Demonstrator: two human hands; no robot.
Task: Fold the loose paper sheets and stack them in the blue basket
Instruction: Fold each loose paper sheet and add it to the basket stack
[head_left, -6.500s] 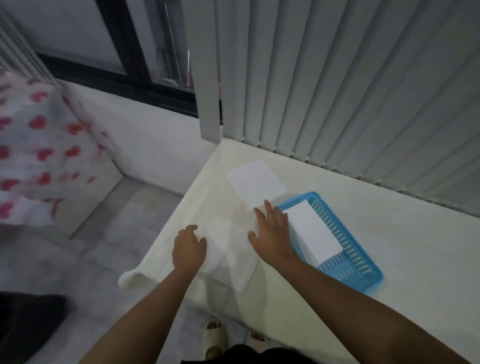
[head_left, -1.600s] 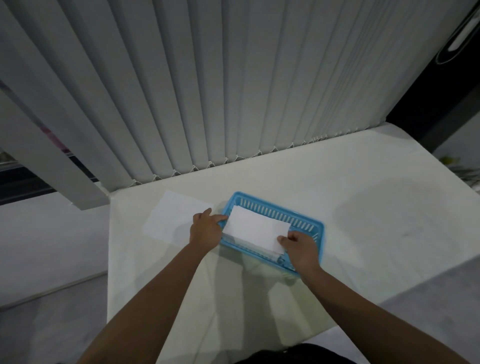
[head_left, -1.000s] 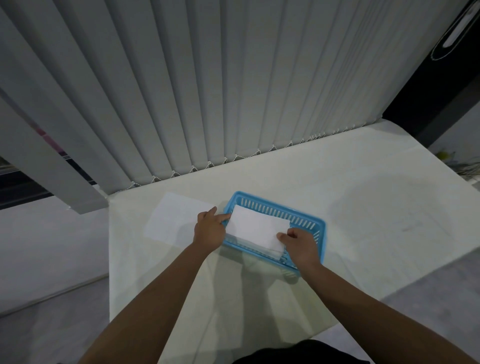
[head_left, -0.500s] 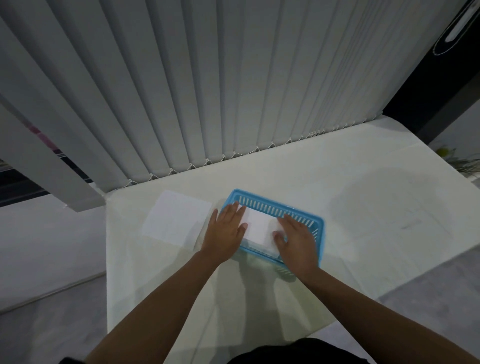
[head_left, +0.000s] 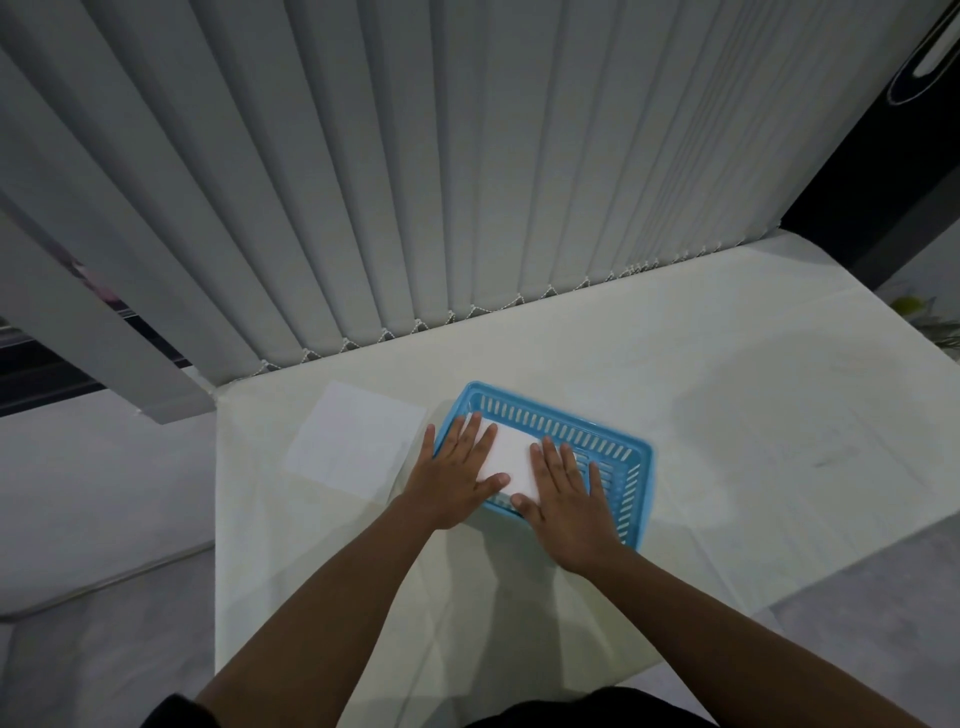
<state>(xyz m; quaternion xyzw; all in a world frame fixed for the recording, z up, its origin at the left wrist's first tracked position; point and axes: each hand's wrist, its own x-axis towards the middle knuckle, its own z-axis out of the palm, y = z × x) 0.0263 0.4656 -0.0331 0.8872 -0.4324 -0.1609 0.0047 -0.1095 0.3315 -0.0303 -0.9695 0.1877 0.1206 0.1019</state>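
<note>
A blue basket (head_left: 631, 470) with slotted walls sits on the white table near its left end. Folded white paper (head_left: 511, 454) lies inside it. My left hand (head_left: 454, 480) rests flat on the paper's left part, fingers spread, palm over the basket's near left rim. My right hand (head_left: 569, 496) lies flat on the paper's right part, fingers spread. Neither hand grips anything. One loose unfolded white sheet (head_left: 353, 439) lies flat on the table just left of the basket.
The white cloth-covered table (head_left: 753, 415) stretches to the right and toward me. Grey vertical blinds (head_left: 467, 182) hang along its far edge. The table's left edge drops to a grey floor (head_left: 104, 519). A dark panel (head_left: 883, 156) stands at the far right.
Both hands, which held the folded paper by its ends over the basket, let go and now press flat on it inside the basket.
</note>
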